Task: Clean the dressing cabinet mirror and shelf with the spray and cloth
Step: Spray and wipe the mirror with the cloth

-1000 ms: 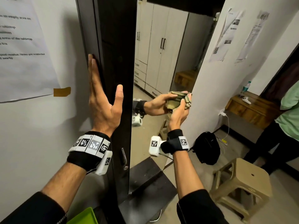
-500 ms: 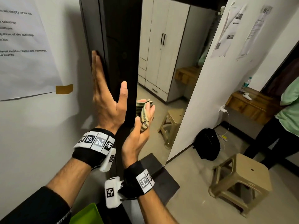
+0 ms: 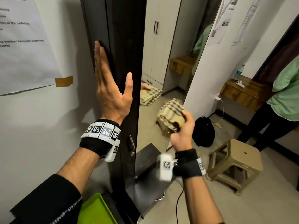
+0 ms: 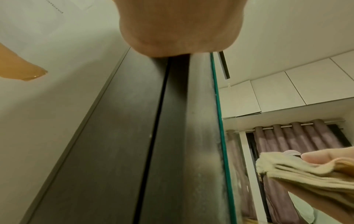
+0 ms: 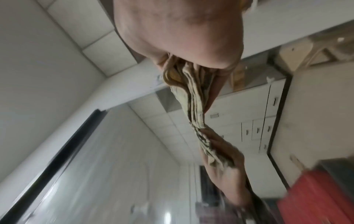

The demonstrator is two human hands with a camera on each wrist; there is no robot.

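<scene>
The tall mirror (image 3: 163, 50) is set in the front of a dark dressing cabinet (image 3: 123, 46). My left hand (image 3: 110, 75) lies flat against the cabinet's left side, fingers straight up and thumb spread; the left wrist view shows its palm (image 4: 178, 27) on the dark panel (image 4: 124, 144). My right hand (image 3: 181, 126) grips a folded beige checked cloth (image 3: 171, 113) in front of the lower mirror. In the right wrist view the cloth (image 5: 193, 97) meets its reflection at the glass. The dark shelf (image 3: 145, 186) juts out below. No spray is in view.
A green tray (image 3: 95, 210) sits at the bottom left. On the floor to the right stand a beige plastic stool (image 3: 234, 165) and a black backpack (image 3: 203, 131). A person in a green shirt (image 3: 286, 94) stands by a wooden wall shelf (image 3: 242, 92).
My right hand swept the cloth from the mirror's right edge to its left side, then back right and lower. My left hand stayed flat on the cabinet.
</scene>
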